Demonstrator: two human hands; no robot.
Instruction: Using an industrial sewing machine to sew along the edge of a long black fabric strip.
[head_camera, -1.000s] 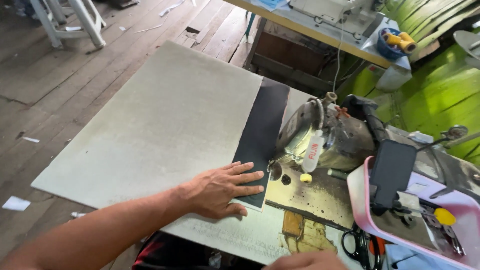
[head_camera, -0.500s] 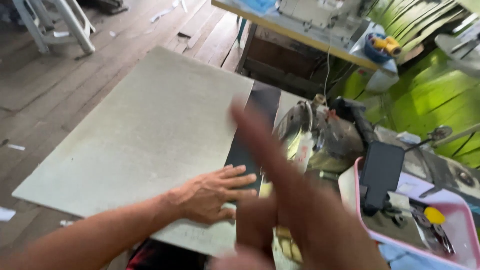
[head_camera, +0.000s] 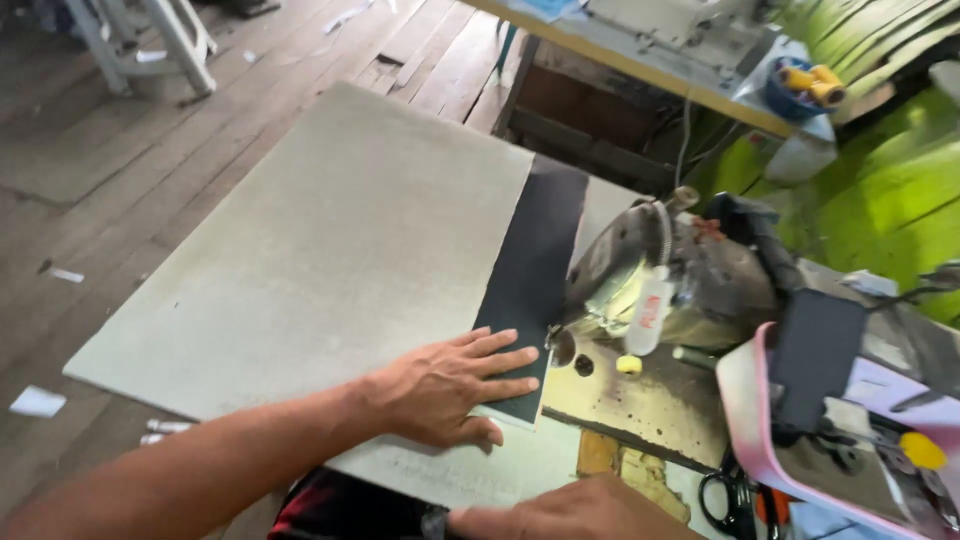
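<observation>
Black strip: lies on grey sheet on table, right edge at sewing machine; L hand flat on near end, fingers spread, grasping nothing; R hand low at frame edge, fingers cannot tell. Best kept pinned flat, edge square to needle, fingertips clear. Labels: white tag w/ red print on machine; yellow spools in blue tub behind; pink tray at right.
</observation>
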